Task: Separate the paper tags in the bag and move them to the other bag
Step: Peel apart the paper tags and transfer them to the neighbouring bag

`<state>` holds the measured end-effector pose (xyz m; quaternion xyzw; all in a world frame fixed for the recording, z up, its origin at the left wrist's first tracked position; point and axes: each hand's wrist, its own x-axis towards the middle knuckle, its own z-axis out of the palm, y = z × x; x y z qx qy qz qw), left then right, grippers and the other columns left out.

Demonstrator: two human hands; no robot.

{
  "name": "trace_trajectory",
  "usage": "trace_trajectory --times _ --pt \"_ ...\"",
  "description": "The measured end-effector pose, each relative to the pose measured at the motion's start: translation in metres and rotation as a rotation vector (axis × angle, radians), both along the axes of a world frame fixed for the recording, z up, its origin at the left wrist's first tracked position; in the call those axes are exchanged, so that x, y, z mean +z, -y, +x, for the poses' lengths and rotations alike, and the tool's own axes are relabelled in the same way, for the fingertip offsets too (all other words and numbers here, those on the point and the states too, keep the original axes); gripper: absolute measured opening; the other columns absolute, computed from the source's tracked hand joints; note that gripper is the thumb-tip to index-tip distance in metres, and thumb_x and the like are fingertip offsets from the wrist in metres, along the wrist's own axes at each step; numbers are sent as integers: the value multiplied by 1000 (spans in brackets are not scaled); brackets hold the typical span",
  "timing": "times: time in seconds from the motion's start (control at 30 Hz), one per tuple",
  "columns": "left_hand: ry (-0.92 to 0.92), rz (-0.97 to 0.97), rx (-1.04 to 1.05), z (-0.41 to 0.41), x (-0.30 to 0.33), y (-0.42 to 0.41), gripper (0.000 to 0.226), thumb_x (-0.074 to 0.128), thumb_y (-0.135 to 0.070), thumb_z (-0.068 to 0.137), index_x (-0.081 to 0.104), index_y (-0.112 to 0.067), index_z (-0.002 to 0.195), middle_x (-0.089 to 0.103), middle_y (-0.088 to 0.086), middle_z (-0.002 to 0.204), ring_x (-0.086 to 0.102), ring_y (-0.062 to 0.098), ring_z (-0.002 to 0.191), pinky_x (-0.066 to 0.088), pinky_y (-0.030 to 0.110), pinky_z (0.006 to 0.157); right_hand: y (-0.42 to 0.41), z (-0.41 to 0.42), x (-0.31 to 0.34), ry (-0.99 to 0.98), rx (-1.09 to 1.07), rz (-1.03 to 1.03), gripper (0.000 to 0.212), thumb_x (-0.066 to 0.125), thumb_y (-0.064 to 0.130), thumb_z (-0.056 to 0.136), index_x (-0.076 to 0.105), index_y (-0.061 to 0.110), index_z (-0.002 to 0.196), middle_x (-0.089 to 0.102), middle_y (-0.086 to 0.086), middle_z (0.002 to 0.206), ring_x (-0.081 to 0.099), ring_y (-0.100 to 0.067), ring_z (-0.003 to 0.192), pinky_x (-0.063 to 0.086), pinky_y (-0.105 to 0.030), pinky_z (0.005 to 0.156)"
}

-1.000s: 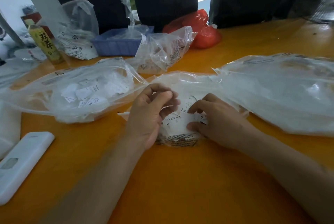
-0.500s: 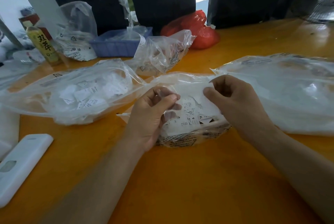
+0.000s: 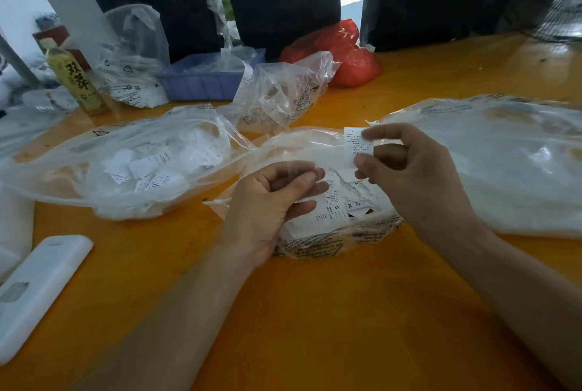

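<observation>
A clear plastic bag [image 3: 333, 239] full of white paper tags lies on the orange table in front of me. My left hand [image 3: 271, 204] grips the bag's clear film at its open mouth, fingers curled. My right hand [image 3: 406, 163] pinches a white printed paper tag [image 3: 357, 146] between thumb and forefinger, lifted above the bag's mouth. To the left lies a second clear bag [image 3: 126, 163] with several loose white tags inside.
A large clear bag [image 3: 504, 163] lies at right. Behind stand a crumpled clear bag [image 3: 283, 94], a blue tray [image 3: 201, 81], a red bag [image 3: 343, 53], a yellow bottle [image 3: 75, 81] and another bag [image 3: 132, 56]. A white device [image 3: 37, 289] lies at left.
My right hand has come up out of the bag's mouth, with a paper tag pinched in it. My left hand has kept its hold on the bag's film.
</observation>
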<state>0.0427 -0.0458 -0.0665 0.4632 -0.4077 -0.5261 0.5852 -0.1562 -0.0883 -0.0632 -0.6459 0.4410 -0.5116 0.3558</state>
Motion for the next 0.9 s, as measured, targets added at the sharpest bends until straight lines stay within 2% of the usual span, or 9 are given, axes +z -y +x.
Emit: trace_trajectory --times 0.07,0.1,0.2,0.3,0.4,0.53,0.67,0.77,0.9 --pt "-62 3 -7 0 -1 0 29 79 -11 81 74 -6 109 81 15 104 80 26 96 62 19 69 1 -1 0 5 -4 27 46 79 26 90 55 34 128 77 20 85 73 2 80 54 -10 63" --pt "-85 5 -6 0 -1 1 28 78 -10 83 73 -4 110 80 17 104 80 28 96 62 21 73 2 -1 0 1 -4 37 47 79 27 89 54 35 128 77 21 86 73 2 80 53 -9 62" --pt "-107 15 4 0 -3 3 12 70 -12 97 70 -4 106 80 20 104 79 32 98 63 25 80 4 -2 -1 -4 -10 29 21 77 26 91 66 28 109 78 17 86 74 -1 79 55 -17 66" --pt "-136 1 5 0 -3 3 17 76 -18 88 76 -4 98 79 21 104 79 32 99 63 25 81 3 -1 -1 62 20 29 3 72 23 95 70 23 97 78 14 89 74 -6 79 56 -16 66" --pt "-150 -17 -19 0 -4 3 23 79 -14 78 79 -3 98 79 23 103 79 32 98 63 25 80 2 1 2 110 45 53 5 68 23 98 69 20 94 78 15 94 75 -8 80 55 -14 66" --pt "-110 -26 -46 1 -6 3 23 80 -12 79 81 -4 101 79 22 104 79 31 101 62 25 84 0 -1 5 110 52 53 4 68 17 97 65 17 95 79 7 90 76 -12 81 60 -23 69" --pt "-87 -44 -59 1 -7 3 21 81 -13 79 84 -9 99 79 21 105 78 31 103 61 25 86 -5 -2 8 26 9 -43 8 70 20 96 67 27 93 74 5 77 69 -18 69 54 -25 60" --pt "-52 -61 -73 2 -7 2 25 83 -18 78 84 -11 102 80 19 107 78 30 105 61 25 89 -7 -1 10 -77 -19 -123 10 70 31 96 66 38 91 72 8 80 69 -22 72 54 -35 63" --pt "-14 -77 -72 2 -8 2 27 83 -22 80 83 -12 105 80 16 110 77 28 108 60 25 91 -8 1 11 -150 -6 -171 17 70 32 96 63 46 89 72 15 84 70 -16 73 55 -32 63"
